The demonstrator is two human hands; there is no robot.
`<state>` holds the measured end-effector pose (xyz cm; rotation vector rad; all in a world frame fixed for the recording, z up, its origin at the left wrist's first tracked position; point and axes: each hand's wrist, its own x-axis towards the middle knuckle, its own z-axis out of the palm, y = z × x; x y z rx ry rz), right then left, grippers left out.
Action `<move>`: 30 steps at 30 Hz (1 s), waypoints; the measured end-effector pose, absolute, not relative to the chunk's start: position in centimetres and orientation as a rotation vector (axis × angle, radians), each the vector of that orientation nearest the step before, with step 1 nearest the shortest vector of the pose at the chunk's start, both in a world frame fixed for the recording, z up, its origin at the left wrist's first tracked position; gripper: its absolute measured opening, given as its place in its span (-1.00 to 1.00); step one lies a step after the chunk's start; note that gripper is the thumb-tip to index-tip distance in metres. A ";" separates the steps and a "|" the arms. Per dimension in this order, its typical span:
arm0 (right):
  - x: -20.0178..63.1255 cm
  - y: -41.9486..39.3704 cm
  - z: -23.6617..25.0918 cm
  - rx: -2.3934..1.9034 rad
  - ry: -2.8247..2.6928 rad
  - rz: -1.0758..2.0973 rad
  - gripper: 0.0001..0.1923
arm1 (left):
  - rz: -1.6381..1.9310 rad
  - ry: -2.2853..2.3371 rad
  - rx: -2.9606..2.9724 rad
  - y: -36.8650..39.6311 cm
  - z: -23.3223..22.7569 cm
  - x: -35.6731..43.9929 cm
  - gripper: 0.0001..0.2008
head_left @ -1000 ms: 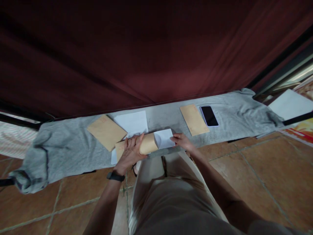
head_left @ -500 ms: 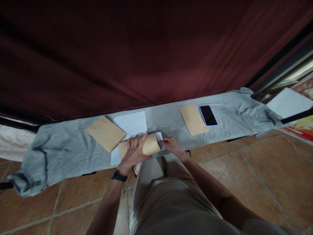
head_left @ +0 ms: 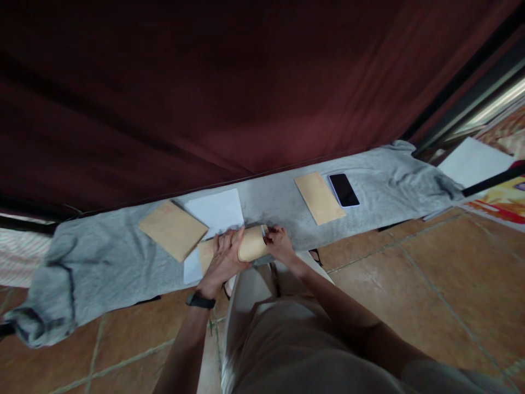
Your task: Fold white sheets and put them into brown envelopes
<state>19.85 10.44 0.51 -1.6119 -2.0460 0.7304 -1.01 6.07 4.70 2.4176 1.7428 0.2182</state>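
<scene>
Left hand [head_left: 226, 256] is grasping the bowed envelope [head_left: 252, 245] across its width, the envelope lying mid-scene by the near edge of the grey cloth [head_left: 118, 257]. Right hand [head_left: 281, 245] is keeping its curled fingers at the envelope's right-hand mouth; cannot tell whether they are pinching anything. White sheets [head_left: 219, 208] are lying just beyond the left hand, partly under a left-side envelope [head_left: 173, 230]. Farther right, another envelope [head_left: 320, 198] is resting beside a phone [head_left: 344, 190].

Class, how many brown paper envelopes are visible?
3 brown paper envelopes: one at left, one under the left hand, one beside the dark-screened rectangular phone; others may be hidden.
</scene>
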 end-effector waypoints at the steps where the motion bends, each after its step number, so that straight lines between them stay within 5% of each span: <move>1: 19.9 10.5 0.5 -1.605 -2.054 0.738 -0.85 | 0.217 1.742 2.422 6.1 4.7 -1.0 0.17; 18: 20.4 10.2 -0.2 -1.565 -1.664 1.024 -0.88 | 0.282 1.717 2.463 6.4 4.5 -0.9 0.19; 26: 20.6 9.7 -0.7 -1.457 -1.306 1.156 -0.64 | 0.309 1.705 2.522 6.4 5.0 -0.6 0.17; 30: 20.9 10.1 -0.7 -1.365 -1.200 1.387 -0.94 | 0.289 1.687 2.538 6.5 5.5 -0.6 0.14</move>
